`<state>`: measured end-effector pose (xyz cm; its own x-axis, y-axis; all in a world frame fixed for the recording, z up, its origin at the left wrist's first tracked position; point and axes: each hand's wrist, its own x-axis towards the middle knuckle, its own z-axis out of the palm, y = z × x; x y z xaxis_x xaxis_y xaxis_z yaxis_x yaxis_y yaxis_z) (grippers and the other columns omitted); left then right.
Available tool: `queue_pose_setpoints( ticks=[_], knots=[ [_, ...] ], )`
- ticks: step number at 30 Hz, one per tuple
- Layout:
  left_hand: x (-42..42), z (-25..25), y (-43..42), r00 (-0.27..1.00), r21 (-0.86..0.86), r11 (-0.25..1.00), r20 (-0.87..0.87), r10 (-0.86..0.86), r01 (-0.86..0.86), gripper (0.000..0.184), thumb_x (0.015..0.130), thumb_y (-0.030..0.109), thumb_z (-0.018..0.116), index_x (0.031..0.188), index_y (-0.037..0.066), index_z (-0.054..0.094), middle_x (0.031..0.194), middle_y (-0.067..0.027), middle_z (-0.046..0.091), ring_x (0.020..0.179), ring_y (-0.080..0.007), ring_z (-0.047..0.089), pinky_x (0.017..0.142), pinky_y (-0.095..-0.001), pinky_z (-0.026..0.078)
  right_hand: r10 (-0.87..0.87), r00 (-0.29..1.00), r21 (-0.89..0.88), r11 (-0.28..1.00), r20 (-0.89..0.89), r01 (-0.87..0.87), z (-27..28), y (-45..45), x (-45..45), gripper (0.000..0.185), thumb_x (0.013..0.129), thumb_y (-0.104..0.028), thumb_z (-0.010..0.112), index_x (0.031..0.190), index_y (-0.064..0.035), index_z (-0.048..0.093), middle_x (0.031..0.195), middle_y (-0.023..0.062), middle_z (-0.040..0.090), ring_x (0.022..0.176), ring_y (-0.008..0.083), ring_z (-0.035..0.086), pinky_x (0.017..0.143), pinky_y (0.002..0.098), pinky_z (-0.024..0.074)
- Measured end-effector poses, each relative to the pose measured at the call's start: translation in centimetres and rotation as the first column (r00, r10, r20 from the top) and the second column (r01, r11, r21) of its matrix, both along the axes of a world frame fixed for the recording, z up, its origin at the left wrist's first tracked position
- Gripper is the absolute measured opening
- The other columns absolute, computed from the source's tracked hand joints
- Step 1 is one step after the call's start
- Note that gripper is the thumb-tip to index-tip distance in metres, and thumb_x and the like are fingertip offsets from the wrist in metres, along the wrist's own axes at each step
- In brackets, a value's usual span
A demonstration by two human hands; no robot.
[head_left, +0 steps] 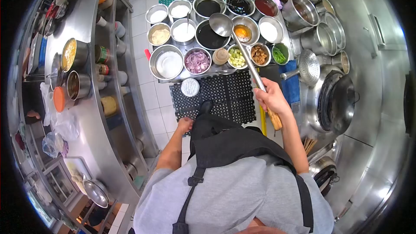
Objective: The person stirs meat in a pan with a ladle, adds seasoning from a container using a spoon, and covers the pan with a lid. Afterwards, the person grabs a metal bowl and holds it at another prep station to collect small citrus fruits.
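My right hand is closed around the long handle of a steel ladle, near its wooden end. The ladle's bowl hangs over the seasoning containers, between a pot of dark sauce and a bowl with orange-yellow liquid. Its handle passes above the chopped green vegetable and the brown chopped pieces. My left hand hangs low beside my leg, fingers curled, with nothing visible in it. Sliced red onion and a bowl of white powder stand on the near row.
On the right, a perforated skimmer rests beside a wok on the stove. A steel counter with pots and a yellow-filled pot runs along the left. A black rubber mat covers the floor; a white round lid-like object sits near the containers.
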<state>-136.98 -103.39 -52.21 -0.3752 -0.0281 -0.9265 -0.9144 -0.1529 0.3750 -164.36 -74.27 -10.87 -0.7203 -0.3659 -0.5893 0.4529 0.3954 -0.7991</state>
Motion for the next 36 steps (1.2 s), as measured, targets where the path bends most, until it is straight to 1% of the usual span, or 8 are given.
queue_pose_setpoints(
  ticks=[1,7,10,13,19,25,28,36],
  knots=[
    [0.6,0.1,0.2,1.000,-0.063,0.998,-0.012,-0.020,0.019,0.008,0.090,0.014,0.064,0.089,0.006,0.064,0.068,-0.0039,0.062,0.047,-0.0135,0.055,0.036,-0.0288,0.038,0.001,1.000,0.001,1.000,0.000,-0.001,0.0,-0.1,-0.1,0.037,0.092,-0.006,0.060,0.127,0.0051,0.053,0.063,-0.0006,0.051,0.042,0.0076,0.046,0.039,0.0241,0.0357],
    [0.9,0.8,-0.7,0.996,-0.022,1.000,-0.093,-0.011,0.009,0.010,0.088,0.009,0.060,0.080,0.004,0.063,0.063,-0.0040,0.059,0.045,-0.0131,0.052,0.035,-0.0290,0.036,-0.006,1.000,0.014,1.000,-0.009,0.006,-0.4,-0.5,0.0,0.038,0.092,-0.005,0.061,0.127,0.0050,0.053,0.063,-0.0001,0.052,0.042,0.0078,0.046,0.039,0.0246,0.0364],
    [-0.8,1.6,-1.2,0.996,0.019,0.998,-0.068,0.065,-0.064,0.007,0.088,0.009,0.061,0.085,0.003,0.062,0.065,-0.0043,0.060,0.046,-0.0123,0.052,0.036,-0.0277,0.036,0.000,1.000,0.023,1.000,-0.007,0.000,-1.0,-0.5,0.1,0.038,0.091,-0.005,0.061,0.127,0.0050,0.053,0.064,-0.0001,0.052,0.042,0.0080,0.047,0.038,0.0252,0.0369],
    [-2.4,2.4,-1.8,0.988,0.012,0.997,-0.134,0.076,-0.075,0.009,0.092,0.009,0.060,0.099,0.004,0.060,0.075,-0.0063,0.063,0.053,-0.0122,0.058,0.039,-0.0260,0.040,-0.015,0.998,0.040,0.999,-0.063,0.017,-0.7,-1.0,0.5,0.013,0.091,-0.008,0.063,0.098,0.0011,0.056,0.061,0.0002,0.052,0.041,0.0090,0.049,0.036,0.0267,0.0380],
    [-3.6,1.5,-3.0,0.989,-0.039,0.998,-0.141,0.038,-0.044,0.011,0.093,0.012,0.060,0.101,0.004,0.060,0.076,-0.0070,0.065,0.056,-0.0135,0.062,0.039,-0.0266,0.042,-0.017,0.998,0.016,1.000,-0.060,0.018,-1.5,-1.4,1.0,0.013,0.091,-0.008,0.064,0.095,0.0001,0.055,0.061,0.0002,0.052,0.041,0.0089,0.049,0.036,0.0265,0.0382],
    [-2.0,0.5,-3.5,0.994,-0.058,0.998,-0.107,-0.038,0.032,0.015,0.095,0.016,0.060,0.103,0.004,0.060,0.077,-0.0060,0.066,0.056,-0.0138,0.063,0.038,-0.0271,0.041,-0.032,0.999,-0.030,0.999,-0.013,0.032,-1.2,-1.8,1.7,0.024,0.092,-0.009,0.063,0.112,0.0035,0.056,0.063,0.0003,0.052,0.042,0.0086,0.048,0.036,0.0263,0.0378],
    [-1.0,1.6,-3.1,0.996,-0.081,0.997,-0.093,0.009,-0.017,0.012,0.091,0.015,0.062,0.094,0.004,0.066,0.072,-0.0048,0.065,0.053,-0.0122,0.059,0.039,-0.0261,0.038,-0.067,0.993,-0.147,0.986,0.098,0.081,-0.9,-1.2,2.0,0.035,0.093,-0.010,0.063,0.125,0.0033,0.053,0.063,-0.0007,0.049,0.042,0.0080,0.046,0.036,0.0260,0.0372],
    [-0.4,2.4,-3.3,0.994,-0.124,0.992,-0.099,-0.044,0.032,0.011,0.089,0.013,0.064,0.094,0.004,0.065,0.071,-0.0053,0.064,0.052,-0.0133,0.059,0.039,-0.0271,0.039,-0.096,0.975,-0.263,0.953,0.199,0.147,2.0,-0.5,3.8,0.039,0.095,-0.012,0.061,0.130,0.0009,0.050,0.063,-0.0018,0.046,0.039,0.0062,0.041,0.036,0.0233,0.0347]
  ],
)
